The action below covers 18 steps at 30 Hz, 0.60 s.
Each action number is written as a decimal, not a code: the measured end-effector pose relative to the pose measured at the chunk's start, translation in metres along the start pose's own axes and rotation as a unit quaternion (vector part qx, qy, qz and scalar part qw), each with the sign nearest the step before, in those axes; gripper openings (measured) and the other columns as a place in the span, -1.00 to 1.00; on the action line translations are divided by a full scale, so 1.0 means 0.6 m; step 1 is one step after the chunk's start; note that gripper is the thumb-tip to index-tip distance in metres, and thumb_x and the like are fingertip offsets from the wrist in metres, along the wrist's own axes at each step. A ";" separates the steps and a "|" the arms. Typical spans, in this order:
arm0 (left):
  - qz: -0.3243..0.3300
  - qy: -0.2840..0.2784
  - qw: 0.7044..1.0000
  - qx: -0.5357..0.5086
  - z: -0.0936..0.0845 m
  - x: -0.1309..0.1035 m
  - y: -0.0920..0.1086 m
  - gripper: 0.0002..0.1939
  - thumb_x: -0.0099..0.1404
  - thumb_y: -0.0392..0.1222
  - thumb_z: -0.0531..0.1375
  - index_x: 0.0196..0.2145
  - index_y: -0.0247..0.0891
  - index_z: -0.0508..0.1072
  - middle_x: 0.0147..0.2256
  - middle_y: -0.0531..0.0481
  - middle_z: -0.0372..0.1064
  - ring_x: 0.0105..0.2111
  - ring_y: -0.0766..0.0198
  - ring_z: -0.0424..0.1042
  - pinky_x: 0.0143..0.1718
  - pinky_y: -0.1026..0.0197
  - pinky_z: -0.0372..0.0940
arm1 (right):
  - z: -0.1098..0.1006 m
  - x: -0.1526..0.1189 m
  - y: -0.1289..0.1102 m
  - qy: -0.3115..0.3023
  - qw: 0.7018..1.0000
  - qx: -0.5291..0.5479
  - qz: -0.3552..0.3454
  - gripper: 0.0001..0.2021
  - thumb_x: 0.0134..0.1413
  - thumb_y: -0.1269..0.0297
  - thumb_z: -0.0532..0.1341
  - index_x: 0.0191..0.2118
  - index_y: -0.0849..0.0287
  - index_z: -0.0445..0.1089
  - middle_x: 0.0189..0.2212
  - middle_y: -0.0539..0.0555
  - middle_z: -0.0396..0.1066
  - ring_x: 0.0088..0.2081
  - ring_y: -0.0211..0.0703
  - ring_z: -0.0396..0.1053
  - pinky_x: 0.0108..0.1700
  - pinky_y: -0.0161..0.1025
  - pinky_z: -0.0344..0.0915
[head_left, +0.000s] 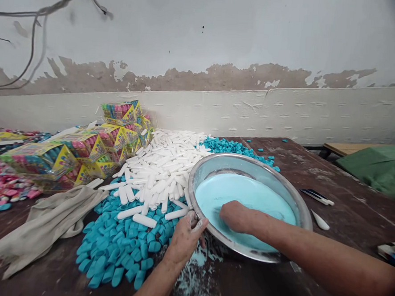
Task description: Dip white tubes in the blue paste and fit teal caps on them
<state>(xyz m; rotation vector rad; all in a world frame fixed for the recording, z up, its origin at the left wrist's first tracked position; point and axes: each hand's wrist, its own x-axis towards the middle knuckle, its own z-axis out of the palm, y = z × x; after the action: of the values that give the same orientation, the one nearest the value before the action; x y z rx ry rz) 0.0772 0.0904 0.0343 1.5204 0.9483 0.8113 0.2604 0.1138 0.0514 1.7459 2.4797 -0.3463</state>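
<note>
A wide steel basin (pixel 306 208), slightly tilted, holds fine light-blue powder (pixel 248 191). At its near left rim, my left hand (pixel 187 236) grips the edge, thumb on top and fingers curled beneath; whitish powder coats the fingertips. Inside the basin, my right hand (pixel 236 216) is curled with its knuckles up and its fingertips sunk in the powder, so whatever it holds is hidden. Left of the basin lies a heap of white plastic tubes (pixel 169 164). Teal caps (pixel 118 246) are piled below them, close to my left forearm.
More teal caps (pixel 226 146) lie behind the basin. Clear packs of colourful pens (pixel 83 147) are stacked at left, beside a beige cloth (pixel 52 224). A white-and-black tool (pixel 316 196) and a white pointed piece (pixel 320 220) rest at right. Spilled powder (pixel 196 273) marks the dark table.
</note>
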 end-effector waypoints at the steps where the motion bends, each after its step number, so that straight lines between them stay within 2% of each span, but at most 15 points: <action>1: -0.005 -0.001 1.000 0.002 0.000 0.000 0.000 -0.70 0.20 0.05 0.03 -0.44 -0.26 0.18 -0.53 0.11 0.22 -0.72 0.41 0.24 -0.70 0.35 0.06 | -0.001 0.003 -0.002 -0.001 1.000 0.017 -0.006 -0.83 -0.31 0.59 0.14 -0.63 0.21 0.40 -0.61 0.13 0.42 -0.51 -0.13 0.33 -0.46 -0.31 0.13; 3: -0.020 0.003 1.000 0.018 -0.001 -0.003 -0.001 -0.70 0.20 0.05 0.03 -0.46 -0.25 0.18 -0.60 0.13 0.18 -0.72 0.39 0.21 -0.69 0.34 0.05 | -0.008 0.006 0.005 -0.005 0.998 0.057 -0.013 -0.86 -0.32 0.55 0.16 -0.57 0.19 0.41 -0.59 0.06 0.42 -0.51 -0.17 0.31 -0.48 -0.33 0.11; 4: -0.021 0.027 0.999 0.037 -0.002 -0.005 -0.002 -0.70 0.19 0.05 0.04 -0.48 -0.25 0.17 -0.64 0.15 0.14 -0.71 0.39 0.19 -0.68 0.34 0.05 | -0.013 0.004 0.012 -0.005 0.997 0.080 -0.014 -0.88 -0.32 0.51 0.18 -0.55 0.18 0.41 -0.59 0.02 0.41 -0.51 -0.19 0.30 -0.50 -0.35 0.11; 7: 0.029 0.166 0.976 0.140 -0.009 -0.015 0.006 -0.67 0.15 0.04 0.10 -0.54 -0.22 0.11 -0.66 0.18 0.03 -0.65 0.38 0.13 -0.60 0.33 0.05 | -0.025 -0.012 0.037 0.005 0.989 0.146 -0.003 -0.90 -0.30 0.41 0.21 -0.49 0.21 0.41 -0.62 -0.07 0.36 -0.53 -0.25 0.29 -0.52 -0.41 0.11; 8: 0.062 0.202 0.961 0.179 -0.011 -0.018 0.011 -0.68 0.15 0.03 0.11 -0.54 -0.22 0.12 -0.64 0.16 0.04 -0.61 0.36 0.14 -0.57 0.32 0.07 | -0.027 -0.021 0.044 0.016 0.986 0.164 0.002 -0.89 -0.28 0.40 0.19 -0.47 0.22 0.40 -0.60 -0.08 0.35 -0.52 -0.26 0.28 -0.51 -0.42 0.12; 9: 0.099 0.215 0.948 0.215 -0.011 -0.019 0.018 -0.72 0.16 0.01 0.11 -0.51 -0.23 0.16 -0.59 0.13 0.10 -0.56 0.33 0.17 -0.52 0.30 0.11 | -0.028 -0.030 0.048 0.028 0.984 0.178 0.005 -0.88 -0.26 0.39 0.18 -0.46 0.23 0.40 -0.59 -0.08 0.35 -0.50 -0.26 0.28 -0.49 -0.42 0.12; 11: 0.164 0.177 0.930 0.276 -0.004 -0.018 0.035 -0.82 0.20 -0.08 0.08 -0.35 -0.25 0.28 -0.41 -0.01 0.27 -0.38 0.23 0.27 -0.34 0.23 0.18 | -0.028 -0.049 0.049 0.053 0.979 0.197 0.007 -0.89 -0.23 0.39 0.16 -0.46 0.24 0.39 -0.56 -0.08 0.35 -0.47 -0.27 0.27 -0.45 -0.42 0.13; 14: 0.206 0.067 0.908 0.359 0.024 0.001 0.058 -0.74 0.19 -0.20 0.09 -0.14 -0.24 0.32 -0.17 -0.15 0.32 -0.13 0.07 0.26 -0.12 0.09 0.13 | -0.028 -0.074 0.038 0.107 0.964 0.244 -0.005 -0.89 -0.21 0.43 0.12 -0.47 0.23 0.37 -0.55 -0.07 0.34 -0.45 -0.28 0.26 -0.42 -0.42 0.14; 16: 0.187 0.006 0.897 0.401 0.048 0.021 0.065 -0.77 0.14 -0.23 0.11 -0.20 -0.26 0.38 -0.22 -0.18 0.36 -0.17 0.00 0.29 -0.15 0.05 0.13 | -0.027 -0.086 0.031 0.139 0.950 0.278 -0.006 -0.89 -0.22 0.47 0.10 -0.48 0.23 0.35 -0.56 -0.06 0.35 -0.46 -0.28 0.26 -0.42 -0.41 0.15; 18: 0.161 -0.028 0.902 0.400 0.069 0.043 0.067 -0.85 0.12 -0.23 0.12 -0.33 -0.26 0.42 -0.33 -0.16 0.40 -0.26 0.02 0.33 -0.21 0.08 0.15 | -0.024 -0.095 0.029 0.157 0.944 0.291 0.001 -0.87 -0.23 0.51 0.08 -0.49 0.22 0.33 -0.57 -0.05 0.35 -0.47 -0.28 0.27 -0.43 -0.41 0.16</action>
<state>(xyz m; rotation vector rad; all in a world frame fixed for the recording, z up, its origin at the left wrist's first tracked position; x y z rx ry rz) 0.1308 0.0926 0.0679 2.4500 1.0640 0.6159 0.2969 0.0703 0.0746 2.1529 2.7877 -0.9563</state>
